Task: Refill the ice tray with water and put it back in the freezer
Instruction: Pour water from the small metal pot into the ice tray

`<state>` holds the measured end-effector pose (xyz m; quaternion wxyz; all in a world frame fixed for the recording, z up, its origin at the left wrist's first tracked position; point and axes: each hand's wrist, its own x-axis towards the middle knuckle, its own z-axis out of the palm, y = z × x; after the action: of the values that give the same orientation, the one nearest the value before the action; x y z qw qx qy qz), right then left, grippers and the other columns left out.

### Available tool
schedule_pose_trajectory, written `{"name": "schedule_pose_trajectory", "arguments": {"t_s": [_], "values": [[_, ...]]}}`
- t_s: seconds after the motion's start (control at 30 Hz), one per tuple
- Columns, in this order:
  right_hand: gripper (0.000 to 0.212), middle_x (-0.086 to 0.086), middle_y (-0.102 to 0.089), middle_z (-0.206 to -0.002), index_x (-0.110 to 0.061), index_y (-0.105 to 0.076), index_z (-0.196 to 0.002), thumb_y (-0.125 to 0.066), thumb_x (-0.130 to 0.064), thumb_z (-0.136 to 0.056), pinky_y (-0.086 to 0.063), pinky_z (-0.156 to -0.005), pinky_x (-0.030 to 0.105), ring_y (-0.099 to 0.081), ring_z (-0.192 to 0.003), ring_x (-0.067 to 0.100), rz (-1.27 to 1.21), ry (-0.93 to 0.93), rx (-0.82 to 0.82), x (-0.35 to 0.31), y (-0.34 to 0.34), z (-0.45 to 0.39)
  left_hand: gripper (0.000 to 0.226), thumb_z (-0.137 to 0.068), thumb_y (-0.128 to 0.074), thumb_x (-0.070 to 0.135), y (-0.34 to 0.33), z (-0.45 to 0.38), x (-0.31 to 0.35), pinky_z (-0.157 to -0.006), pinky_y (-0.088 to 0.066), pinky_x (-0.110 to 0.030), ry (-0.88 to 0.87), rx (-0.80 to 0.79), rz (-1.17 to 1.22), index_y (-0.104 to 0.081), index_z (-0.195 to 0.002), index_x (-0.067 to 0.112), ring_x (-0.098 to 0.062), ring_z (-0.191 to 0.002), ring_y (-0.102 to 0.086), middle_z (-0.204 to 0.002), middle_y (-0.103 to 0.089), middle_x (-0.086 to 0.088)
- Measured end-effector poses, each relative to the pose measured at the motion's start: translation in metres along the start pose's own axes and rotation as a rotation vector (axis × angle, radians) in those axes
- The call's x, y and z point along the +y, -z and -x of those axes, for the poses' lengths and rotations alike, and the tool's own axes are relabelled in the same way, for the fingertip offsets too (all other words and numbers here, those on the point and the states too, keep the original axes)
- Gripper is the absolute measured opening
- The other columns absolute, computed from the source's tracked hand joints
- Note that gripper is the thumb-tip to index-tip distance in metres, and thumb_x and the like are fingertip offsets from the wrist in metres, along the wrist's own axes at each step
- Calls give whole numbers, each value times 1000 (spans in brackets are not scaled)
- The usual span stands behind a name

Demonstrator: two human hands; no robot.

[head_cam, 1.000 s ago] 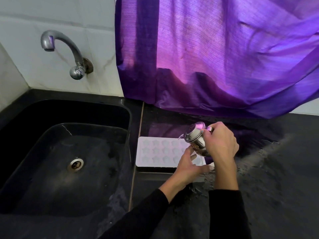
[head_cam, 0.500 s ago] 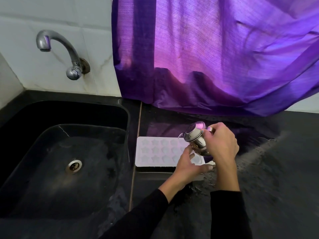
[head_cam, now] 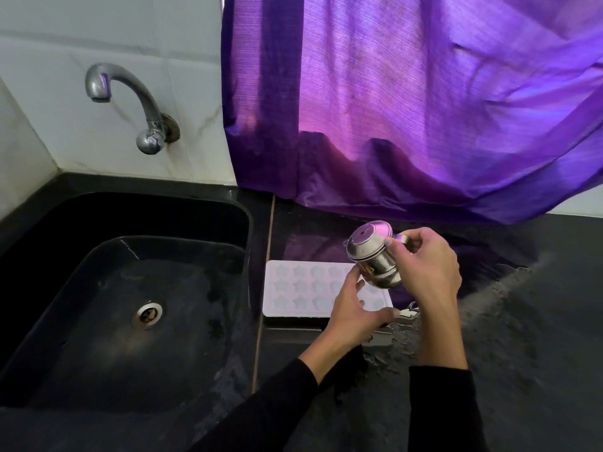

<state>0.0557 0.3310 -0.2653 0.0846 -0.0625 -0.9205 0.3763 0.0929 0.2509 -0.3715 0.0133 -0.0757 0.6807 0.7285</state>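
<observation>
The right hand (head_cam: 427, 265) grips a small steel cup (head_cam: 375, 256), its fingers curled round the cup's handle and side, holding it tipped over so the mouth faces up and away toward the curtain. Just below and to the left of it, the left hand (head_cam: 352, 308) lies with fingers spread and relaxed, the fingertips reaching up to the underside of the cup and the thumb stretched out along the near edge of the ice tray (head_cam: 303, 288); whether the fingertips actually touch the cup cannot be told. The tray, white with star-shaped wells, lies flat on the black bench (head_cam: 522, 353) directly under both hands, its right part hidden by them. Whether the wells hold water cannot be told.

Around the right wrist and out to its right, the bench is wet, with drops and a smeared streak (head_cam: 489, 288). Both forearms wear black sleeves (head_cam: 277, 402).

Well to the left of the left hand, past a seam in the bench, sits a black sink (head_cam: 228, 230) with a metal drain (head_cam: 147, 314). Above it a chrome tap (head_cam: 130, 102) juts from the white tiled wall (head_cam: 98, 27). Beyond the hands a purple curtain (head_cam: 408, 109) hangs down to the bench.
</observation>
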Motion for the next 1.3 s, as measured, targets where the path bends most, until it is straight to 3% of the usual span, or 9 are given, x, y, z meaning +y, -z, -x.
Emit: {"name": "schedule_pose_trajectory", "arguments": {"t_s": [0.2, 0.4, 0.9, 1.3], "values": [[16, 0, -67, -99, -27, -60, -93, -63, -41, -87, -36, -75, 34, -59, -97, 29, 138, 42, -16, -8, -12, 3, 86, -72, -80, 15, 2, 0, -7, -102, -36, -27, 52, -11, -3, -30, -141, 28, -11, -136, -34, -133, -42, 14], [15, 1, -66, -103, -26, -59, -96, -61, -39, -89, -34, -74, 34, -58, -99, 31, 190, 74, -32, -13, -18, 5, 81, -71, -80, 14, 6, -4, -11, -97, -36, -25, 79, 6, 35, -35, -136, 30, -9, -134, -35, -136, -45, 9], [19, 3, -65, -106, -24, -59, -102, -59, -39, -90, -35, -73, 35, -58, -100, 31, 234, 99, -25, -13, -23, 4, 79, -65, -80, 19, 8, -6, -13, -105, -38, -32, 84, -12, 63, -37, -128, 37, -9, -134, -36, -131, -45, 15], [17, -1, -66, -101, -24, -60, -95, -62, -40, -88, -39, -76, 35, -59, -98, 28, 106, 37, -20, -9, -17, 3, 89, -68, -82, 16, 11, -5, -8, -104, -39, -30, 72, 22, 33, -32, -141, 29, -9, -135, -36, -143, -42, 7]]}}
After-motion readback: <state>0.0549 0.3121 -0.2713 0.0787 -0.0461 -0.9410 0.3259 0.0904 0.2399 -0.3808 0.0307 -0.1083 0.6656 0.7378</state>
